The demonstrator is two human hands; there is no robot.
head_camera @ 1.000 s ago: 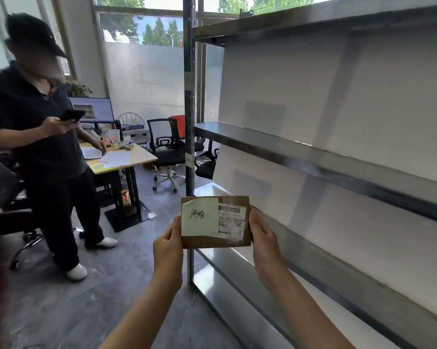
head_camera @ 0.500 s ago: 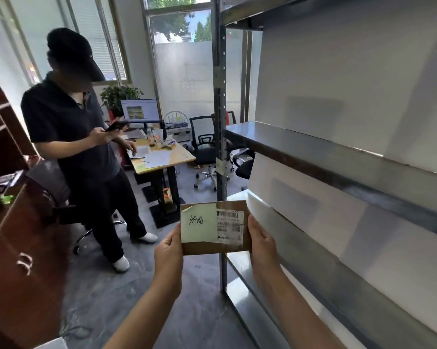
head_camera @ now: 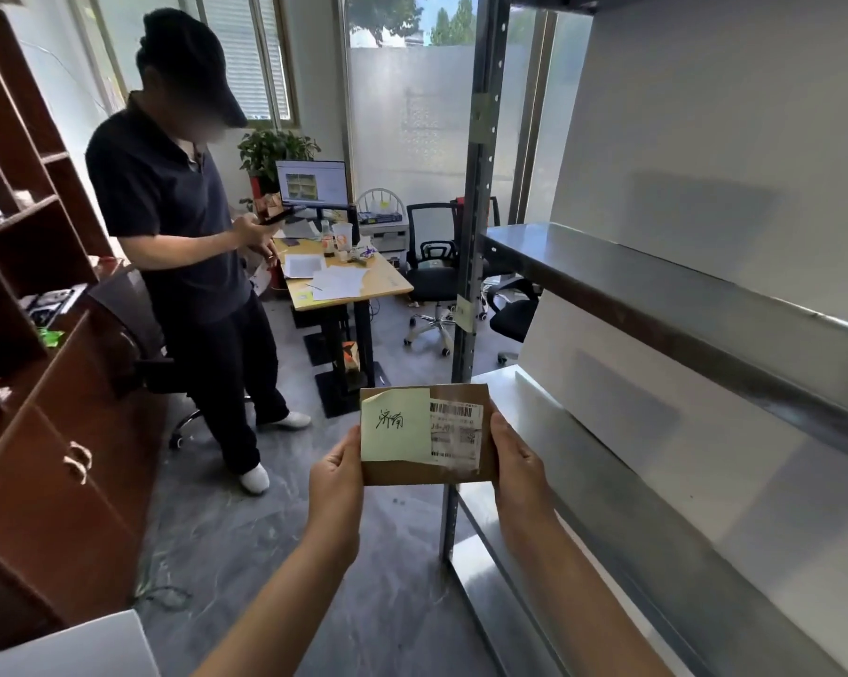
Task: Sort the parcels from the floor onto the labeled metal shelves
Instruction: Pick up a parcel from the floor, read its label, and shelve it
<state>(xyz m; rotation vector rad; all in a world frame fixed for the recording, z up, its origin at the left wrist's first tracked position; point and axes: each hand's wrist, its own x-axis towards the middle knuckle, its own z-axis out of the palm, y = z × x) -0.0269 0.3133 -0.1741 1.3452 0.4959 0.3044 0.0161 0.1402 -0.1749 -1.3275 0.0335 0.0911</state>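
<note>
I hold a flat brown parcel [head_camera: 424, 473] upright in front of me at the left end of the metal shelves [head_camera: 656, 280]. A pale green sticky note with handwriting and a white barcode label cover most of its face. My left hand [head_camera: 336, 478] grips its left edge and my right hand [head_camera: 517, 461] grips its right edge. The parcel hangs in the air just in front of the shelf post [head_camera: 475, 227], at about the height of the lower shelf boards. The shelves in view are bare.
A person in dark clothes [head_camera: 187, 246] stands to the left looking at a phone. A brown wooden cabinet [head_camera: 45, 383] fills the left side. Behind stand a desk [head_camera: 348, 285] with papers and a monitor, and office chairs [head_camera: 434, 271]. A white box corner [head_camera: 70, 647] shows bottom left.
My view has swung left, bringing the wooden cabinet and more of the standing person into sight. Both hands still hold the parcel in the same way.
</note>
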